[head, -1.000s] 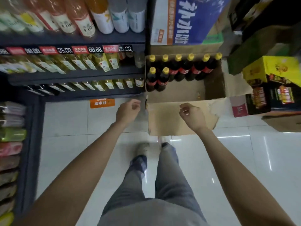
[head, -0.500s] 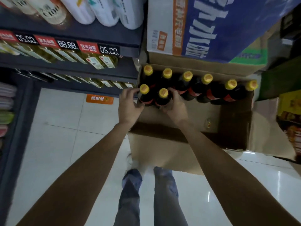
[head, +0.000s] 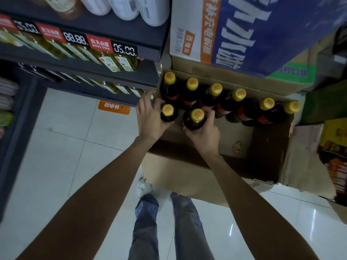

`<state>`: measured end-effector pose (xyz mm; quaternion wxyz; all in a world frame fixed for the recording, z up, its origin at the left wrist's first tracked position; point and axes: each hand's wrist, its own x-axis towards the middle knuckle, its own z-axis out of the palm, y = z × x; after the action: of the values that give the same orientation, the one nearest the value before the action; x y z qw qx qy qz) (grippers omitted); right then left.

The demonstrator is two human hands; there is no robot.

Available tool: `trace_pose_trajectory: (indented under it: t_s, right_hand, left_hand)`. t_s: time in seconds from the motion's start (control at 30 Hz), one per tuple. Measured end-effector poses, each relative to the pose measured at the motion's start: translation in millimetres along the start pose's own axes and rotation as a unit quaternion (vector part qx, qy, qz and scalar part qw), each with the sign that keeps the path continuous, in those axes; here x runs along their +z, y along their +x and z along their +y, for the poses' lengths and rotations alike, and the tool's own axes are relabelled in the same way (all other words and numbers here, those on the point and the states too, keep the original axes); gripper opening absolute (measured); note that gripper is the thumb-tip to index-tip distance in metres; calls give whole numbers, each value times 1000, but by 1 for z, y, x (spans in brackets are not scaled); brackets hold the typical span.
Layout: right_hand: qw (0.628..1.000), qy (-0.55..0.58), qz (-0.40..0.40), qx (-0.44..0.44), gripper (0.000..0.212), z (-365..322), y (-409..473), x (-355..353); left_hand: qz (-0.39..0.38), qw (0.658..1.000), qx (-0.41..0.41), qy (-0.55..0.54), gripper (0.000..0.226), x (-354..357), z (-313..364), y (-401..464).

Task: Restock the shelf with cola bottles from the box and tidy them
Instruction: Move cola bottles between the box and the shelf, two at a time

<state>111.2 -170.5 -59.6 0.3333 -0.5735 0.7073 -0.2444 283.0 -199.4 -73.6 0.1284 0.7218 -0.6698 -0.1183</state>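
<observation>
I see both arms reaching forward into the open cardboard box [head: 262, 147] that sits on the pale tiled floor [head: 65, 147], just right of the dark shelf [head: 120, 76]. My left hand [head: 150, 119] has its grip closed around the near-left cola bottle [head: 168, 113], fingers curled over its far side and the thumb on the near side, yellow cap showing just right of the knuckles. My right hand [head: 204, 134] has its grip closed around the neighbouring cola bottle [head: 195, 120], cupping its dark shoulder from the near side with fingertips wrapped up on the right of it. These two bottles stand side by side in the near row at the left end of the box. Behind them, along the far wall of the box, a row of six more cola bottles [head: 232, 102] runs from left to right, all upright with yellow caps and red labels. The right and near part of the box floor is bare cardboard, and the near flap hangs down toward my legs. On the shelf I see rows of yellowish drink bottles [head: 116, 62] behind a strip of price tags [head: 99, 44], with white bottles [head: 139, 8] on the tier above. A blue and white carton [head: 244, 29] is stacked just beyond the box, on the far side.
</observation>
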Motion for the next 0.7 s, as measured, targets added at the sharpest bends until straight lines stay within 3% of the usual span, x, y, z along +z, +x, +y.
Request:
trace_pose_trajectory:
  t_s: [0.17,0.33,0.53,0.7]
  right_hand:
    - [998,13,27,-52,71,-25,-24,-50]
    - [985,87,-13,-148,70,-80,-56,-99]
    - [960,160,-144,-178,72,-160,-100,-105]
    - [919,172,-294,-199,73,-217,-154,-60]
  left_hand:
    - [36,992,-11,-123,70,-57,20,-30]
    - [34,932,-138,-333,81,-161,33,-91]
    - [149,877,-179,-419,68,-256,25,-170]
    - [241,809,-292,-449,60,-300,1,-251]
